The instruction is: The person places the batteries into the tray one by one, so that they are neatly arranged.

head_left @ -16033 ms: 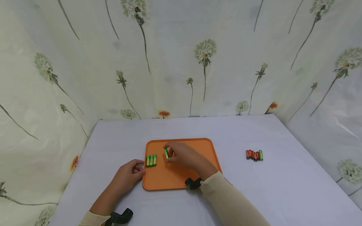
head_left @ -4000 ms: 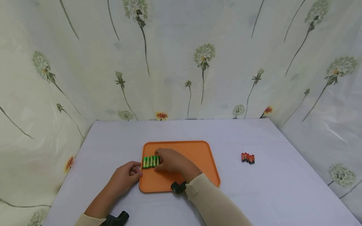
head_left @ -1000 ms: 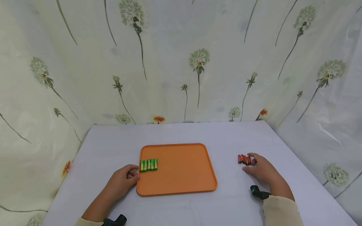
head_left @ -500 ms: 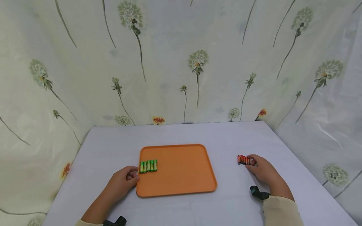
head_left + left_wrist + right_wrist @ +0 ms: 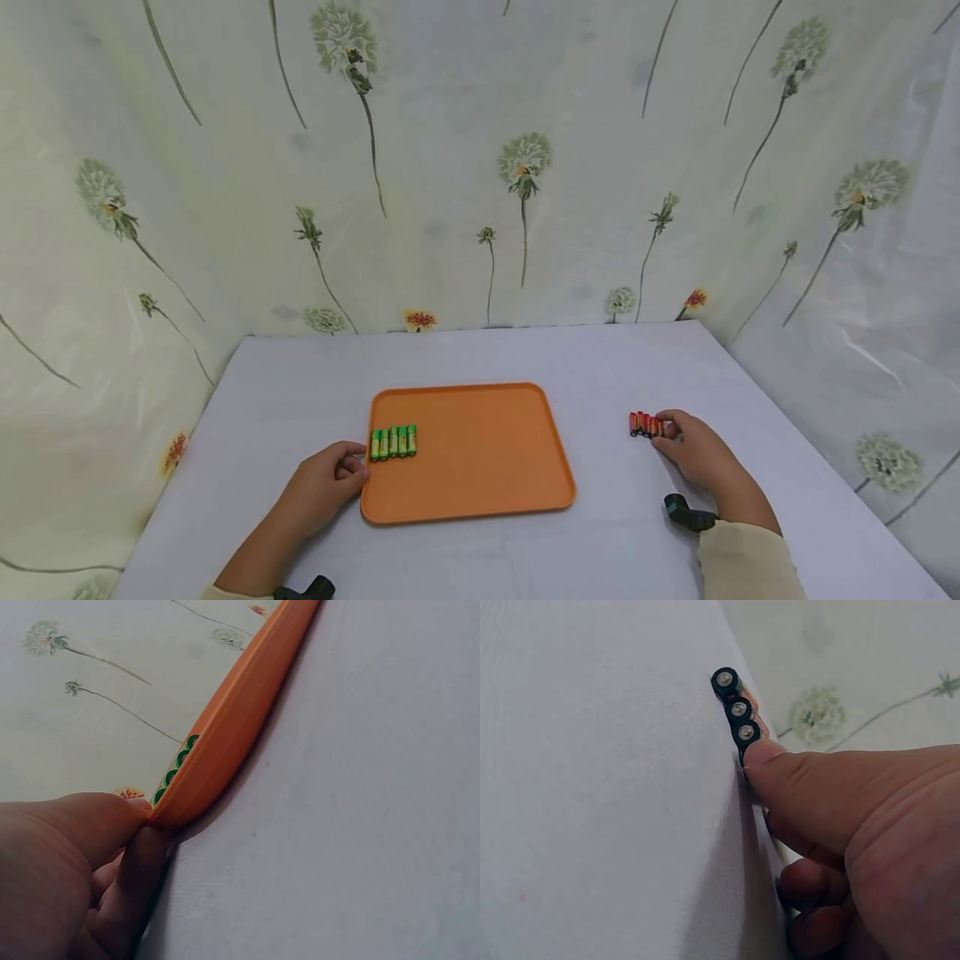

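Note:
Several green batteries (image 5: 393, 442) lie in a row at the left end of an orange tray (image 5: 480, 454). My left hand (image 5: 324, 486) pinches the tray's left edge; in the left wrist view its thumb (image 5: 97, 825) and a curled finger meet at the rim. To the right of the tray, a row of red batteries (image 5: 641, 423) lies on the table. My right hand (image 5: 697, 450) pinches the rightmost red battery between thumb and forefinger. In the right wrist view, battery ends (image 5: 739, 709) show beyond the thumb (image 5: 780, 769), which largely hides the pinched one.
The table has a white cloth (image 5: 510, 358). Behind it and at both sides hangs a pale curtain (image 5: 442, 167) with dandelion prints. Dark wrist cameras (image 5: 688, 513) are strapped to both wrists.
Over the earlier frames the green row on the tray has grown, and the last green battery left the red group. My right hand has moved from tray to red batteries and closed on one.

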Tool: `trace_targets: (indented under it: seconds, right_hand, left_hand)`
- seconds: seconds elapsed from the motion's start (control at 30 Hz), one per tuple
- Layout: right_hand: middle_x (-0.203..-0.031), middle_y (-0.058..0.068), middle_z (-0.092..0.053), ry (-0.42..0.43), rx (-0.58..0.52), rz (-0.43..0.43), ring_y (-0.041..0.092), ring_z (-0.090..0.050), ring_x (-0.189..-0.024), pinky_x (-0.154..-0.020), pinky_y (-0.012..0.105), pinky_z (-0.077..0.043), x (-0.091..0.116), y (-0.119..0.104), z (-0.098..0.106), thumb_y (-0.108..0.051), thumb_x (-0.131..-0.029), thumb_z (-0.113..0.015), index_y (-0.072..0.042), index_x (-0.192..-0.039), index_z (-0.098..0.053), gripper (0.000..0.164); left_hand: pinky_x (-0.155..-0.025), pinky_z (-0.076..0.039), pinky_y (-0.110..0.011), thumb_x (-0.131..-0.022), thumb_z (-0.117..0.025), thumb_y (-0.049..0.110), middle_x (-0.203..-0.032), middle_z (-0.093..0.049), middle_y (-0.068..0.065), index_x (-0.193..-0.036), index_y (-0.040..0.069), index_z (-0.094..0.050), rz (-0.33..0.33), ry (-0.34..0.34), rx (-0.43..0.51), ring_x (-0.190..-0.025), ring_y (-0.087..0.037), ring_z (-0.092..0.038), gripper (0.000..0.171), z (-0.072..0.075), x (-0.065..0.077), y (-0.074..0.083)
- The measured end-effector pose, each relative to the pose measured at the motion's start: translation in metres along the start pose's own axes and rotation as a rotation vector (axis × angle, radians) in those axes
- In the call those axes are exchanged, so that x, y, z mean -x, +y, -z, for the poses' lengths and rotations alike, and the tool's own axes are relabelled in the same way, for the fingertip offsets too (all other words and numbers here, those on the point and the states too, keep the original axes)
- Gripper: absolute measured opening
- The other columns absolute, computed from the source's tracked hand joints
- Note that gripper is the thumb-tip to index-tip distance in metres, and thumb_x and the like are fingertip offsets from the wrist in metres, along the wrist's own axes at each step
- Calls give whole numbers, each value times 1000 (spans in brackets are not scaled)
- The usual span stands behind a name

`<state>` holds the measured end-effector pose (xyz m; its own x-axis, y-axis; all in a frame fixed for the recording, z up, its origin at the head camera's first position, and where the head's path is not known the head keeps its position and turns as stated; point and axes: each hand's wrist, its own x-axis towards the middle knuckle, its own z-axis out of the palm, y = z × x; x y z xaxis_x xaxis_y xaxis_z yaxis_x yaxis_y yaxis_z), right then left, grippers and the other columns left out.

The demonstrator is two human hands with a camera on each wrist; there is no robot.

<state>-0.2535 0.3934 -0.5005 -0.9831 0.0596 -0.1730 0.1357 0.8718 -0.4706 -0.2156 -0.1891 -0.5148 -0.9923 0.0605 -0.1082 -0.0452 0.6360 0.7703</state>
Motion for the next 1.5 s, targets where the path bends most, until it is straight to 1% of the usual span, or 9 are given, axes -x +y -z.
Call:
trace_targets:
  seconds: [0.07,0.3,0.4,0.5,0.63,0.77,0.93,1.13,1.5]
  right_hand:
    - [-122,17,-57,2,-7,1,36,-53,-111,-96,62,-47,-1,-1,0,-27,-104,-66,0,-151,-43,58]
    - [-133,21,-57,-2,-49,-8,45,-54,-126,-101,67,-45,-1,-4,0,-33,-105,-65,-5,-154,-39,63]
    - [-132,19,-58,6,-66,-2,42,-56,-125,-97,62,-49,0,-7,0,-34,-105,-65,-6,-155,-40,63]
    - [-129,16,-58,24,-92,9,37,-59,-120,-89,50,-52,-2,-12,-2,-32,-104,-66,-6,-154,-41,61]
    - [-123,11,-60,38,-125,49,30,-60,-113,-83,37,-50,-4,-22,-8,-30,-103,-68,-7,-152,-45,58]
    - [-117,8,-60,43,-134,82,25,-58,-106,-81,34,-47,-5,-31,-12,-29,-103,-69,-7,-149,-48,55]
    - [-116,8,-60,72,-118,84,24,-57,-102,-78,33,-47,-4,-41,-7,-28,-104,-67,-6,-149,-49,53]
    - [-122,10,-60,42,-133,100,25,-59,-104,-78,33,-51,-13,-64,-3,-28,-103,-69,-8,-151,-47,57]
    - [-119,7,-64,-15,-113,220,23,-57,-96,-77,35,-50,-27,-116,-20,-24,-101,-71,-9,-148,-52,53]
  left_hand:
    - [-71,-50,-24,-96,-77,19,-94,-66,3,-128,9,-68,-3,1,0,-82,-10,-60,36,1,1,0]
    - [-71,-50,-25,-96,-76,19,-94,-66,3,-129,8,-68,-7,1,8,-82,-10,-60,35,3,3,-1]
    - [-71,-50,-25,-96,-76,19,-94,-66,3,-129,8,-68,0,1,13,-82,-10,-60,35,2,3,-2]
    - [-71,-50,-25,-95,-77,18,-93,-66,3,-128,8,-68,10,3,16,-82,-11,-61,35,2,2,-3]
    - [-71,-51,-24,-95,-77,17,-93,-66,3,-128,8,-68,10,9,21,-82,-11,-61,35,2,2,-2]
    - [-72,-51,-25,-95,-77,17,-92,-67,4,-127,8,-69,2,4,29,-82,-10,-62,34,2,2,-1]
    - [-73,-51,-25,-95,-77,19,-92,-67,5,-127,9,-69,-6,-3,27,-82,-9,-62,35,2,1,2]
    - [-72,-51,-25,-95,-77,18,-92,-66,4,-127,9,-69,-5,3,18,-82,-10,-61,34,4,1,4]
    - [-73,-51,-25,-95,-78,19,-92,-67,5,-127,10,-69,-7,6,19,-82,-9,-62,35,1,-2,0]
